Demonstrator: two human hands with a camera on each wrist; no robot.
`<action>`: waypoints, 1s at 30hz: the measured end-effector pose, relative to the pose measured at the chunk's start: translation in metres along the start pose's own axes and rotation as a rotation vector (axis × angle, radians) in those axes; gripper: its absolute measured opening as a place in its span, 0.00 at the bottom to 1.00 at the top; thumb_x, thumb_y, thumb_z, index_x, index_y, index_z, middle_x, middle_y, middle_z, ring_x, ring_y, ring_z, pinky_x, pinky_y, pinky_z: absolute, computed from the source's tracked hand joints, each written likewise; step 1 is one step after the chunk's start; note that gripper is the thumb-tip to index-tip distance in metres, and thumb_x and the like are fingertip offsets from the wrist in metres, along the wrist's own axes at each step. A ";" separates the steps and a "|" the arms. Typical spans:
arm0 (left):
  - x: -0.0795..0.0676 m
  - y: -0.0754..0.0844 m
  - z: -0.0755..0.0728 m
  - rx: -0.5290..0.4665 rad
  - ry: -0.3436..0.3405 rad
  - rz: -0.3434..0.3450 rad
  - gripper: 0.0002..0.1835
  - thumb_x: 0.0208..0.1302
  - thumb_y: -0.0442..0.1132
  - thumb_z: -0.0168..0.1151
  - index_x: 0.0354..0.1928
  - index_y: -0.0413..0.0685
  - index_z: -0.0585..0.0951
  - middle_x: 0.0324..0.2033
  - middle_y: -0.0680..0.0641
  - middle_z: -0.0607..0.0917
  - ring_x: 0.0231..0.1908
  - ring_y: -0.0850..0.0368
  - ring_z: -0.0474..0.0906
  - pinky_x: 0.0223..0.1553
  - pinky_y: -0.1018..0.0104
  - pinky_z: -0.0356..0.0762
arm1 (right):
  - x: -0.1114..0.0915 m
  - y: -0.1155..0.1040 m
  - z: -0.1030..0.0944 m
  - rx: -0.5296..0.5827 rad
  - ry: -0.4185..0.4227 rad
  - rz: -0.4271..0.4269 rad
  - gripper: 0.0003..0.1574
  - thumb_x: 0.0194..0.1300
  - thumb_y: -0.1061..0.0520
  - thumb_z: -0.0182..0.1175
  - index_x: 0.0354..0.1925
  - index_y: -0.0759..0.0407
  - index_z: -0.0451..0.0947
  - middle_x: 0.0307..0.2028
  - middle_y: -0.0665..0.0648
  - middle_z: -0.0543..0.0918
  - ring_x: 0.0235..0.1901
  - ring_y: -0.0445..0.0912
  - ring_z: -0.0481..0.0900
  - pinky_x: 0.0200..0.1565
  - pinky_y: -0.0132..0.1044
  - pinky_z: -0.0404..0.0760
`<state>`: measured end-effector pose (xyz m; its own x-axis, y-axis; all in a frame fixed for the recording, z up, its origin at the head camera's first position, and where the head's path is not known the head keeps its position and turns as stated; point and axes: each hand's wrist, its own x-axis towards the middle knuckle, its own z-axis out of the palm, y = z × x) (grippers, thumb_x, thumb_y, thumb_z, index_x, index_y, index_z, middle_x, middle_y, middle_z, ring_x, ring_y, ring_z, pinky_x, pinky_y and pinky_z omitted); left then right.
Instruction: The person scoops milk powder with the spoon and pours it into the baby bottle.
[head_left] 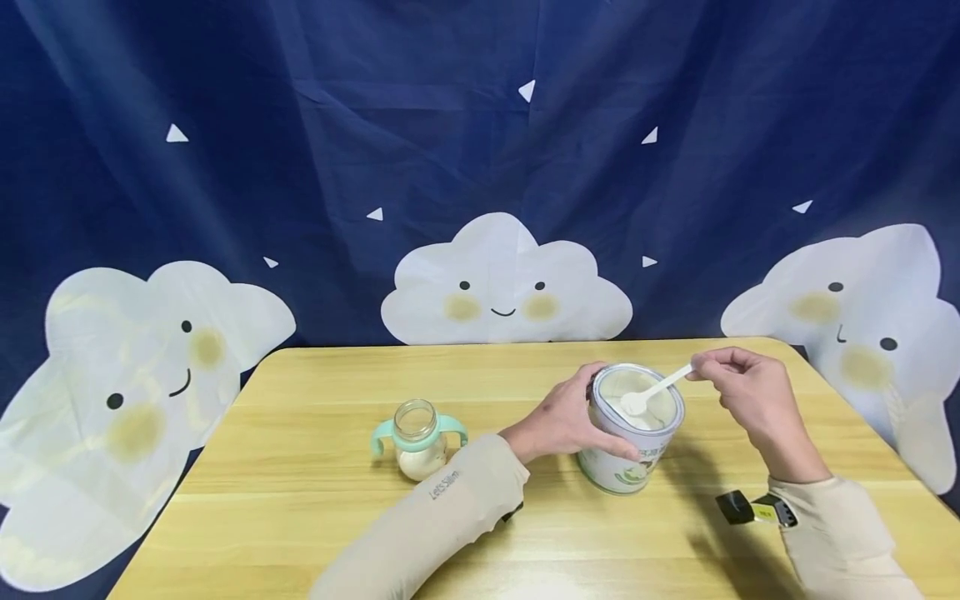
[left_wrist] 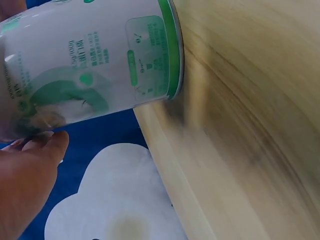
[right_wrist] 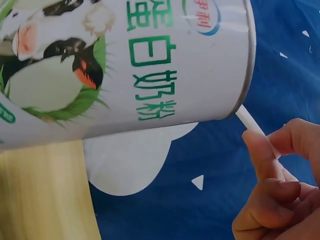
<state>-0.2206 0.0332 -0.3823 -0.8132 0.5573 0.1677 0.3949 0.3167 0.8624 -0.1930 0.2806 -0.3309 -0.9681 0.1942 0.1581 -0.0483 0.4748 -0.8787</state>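
Note:
A white milk powder can with green print and a cow picture stands open-topped at the right of the table. My left hand grips its side, thumb across the front and the other fingers round the far side. Between thumb and fingers, my right hand pinches the handle of a white scoop above the can's right rim. The scoop's bowl is over the pale powder inside the mouth. In the right wrist view, the can hides all but part of the scoop's handle.
Left of my left forearm, a baby bottle with mint-green handles stands uncapped on the wooden table. My left sleeve passes close in front of it. Behind the table hangs a dark blue curtain with smiling clouds and small white triangles.

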 end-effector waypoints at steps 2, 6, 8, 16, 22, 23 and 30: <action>-0.004 0.002 -0.004 -0.019 -0.001 -0.019 0.57 0.40 0.49 0.86 0.73 0.55 0.62 0.64 0.58 0.73 0.65 0.61 0.68 0.65 0.64 0.67 | 0.000 0.001 -0.001 0.051 -0.020 0.021 0.07 0.69 0.53 0.62 0.33 0.44 0.83 0.24 0.34 0.84 0.27 0.36 0.69 0.23 0.29 0.72; -0.015 0.006 -0.016 -0.068 0.011 -0.084 0.59 0.43 0.48 0.85 0.76 0.53 0.58 0.72 0.57 0.65 0.71 0.56 0.61 0.69 0.64 0.63 | -0.002 0.002 0.000 0.146 -0.056 0.049 0.10 0.70 0.55 0.61 0.31 0.42 0.83 0.24 0.37 0.84 0.25 0.36 0.68 0.24 0.28 0.71; -0.021 0.006 -0.022 -0.097 0.025 -0.111 0.59 0.45 0.48 0.83 0.77 0.53 0.57 0.73 0.57 0.64 0.72 0.56 0.60 0.69 0.63 0.62 | -0.003 0.002 0.001 0.204 -0.069 0.057 0.10 0.70 0.57 0.61 0.31 0.43 0.84 0.24 0.39 0.85 0.24 0.35 0.67 0.23 0.27 0.69; -0.048 0.005 -0.046 -0.131 0.046 -0.134 0.56 0.47 0.49 0.82 0.76 0.57 0.59 0.70 0.62 0.67 0.71 0.60 0.61 0.69 0.56 0.62 | -0.005 0.003 0.003 0.359 -0.059 0.085 0.13 0.69 0.60 0.60 0.29 0.45 0.85 0.23 0.42 0.85 0.22 0.34 0.67 0.22 0.26 0.68; -0.063 0.006 -0.065 -0.135 0.061 -0.097 0.53 0.50 0.48 0.81 0.76 0.54 0.59 0.70 0.59 0.68 0.70 0.55 0.63 0.68 0.57 0.64 | -0.004 -0.001 0.001 0.413 -0.049 0.092 0.13 0.70 0.60 0.60 0.29 0.47 0.84 0.23 0.42 0.85 0.23 0.35 0.68 0.22 0.25 0.68; -0.064 0.007 -0.068 -0.131 0.062 -0.098 0.53 0.50 0.48 0.81 0.76 0.55 0.59 0.70 0.59 0.69 0.70 0.56 0.63 0.68 0.58 0.64 | -0.004 -0.002 0.001 0.420 -0.049 0.092 0.13 0.70 0.60 0.60 0.29 0.47 0.84 0.23 0.42 0.85 0.23 0.35 0.67 0.22 0.25 0.67; -0.076 0.007 -0.084 -0.147 0.086 -0.074 0.53 0.50 0.44 0.81 0.75 0.48 0.59 0.69 0.55 0.70 0.69 0.53 0.65 0.68 0.61 0.65 | -0.004 -0.007 0.003 0.463 -0.047 0.106 0.14 0.70 0.61 0.60 0.28 0.47 0.84 0.22 0.43 0.85 0.22 0.35 0.67 0.22 0.25 0.67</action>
<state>-0.1925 -0.0717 -0.3491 -0.8739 0.4666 0.1363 0.2714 0.2356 0.9332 -0.1895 0.2736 -0.3268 -0.9833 0.1764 0.0453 -0.0425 0.0198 -0.9989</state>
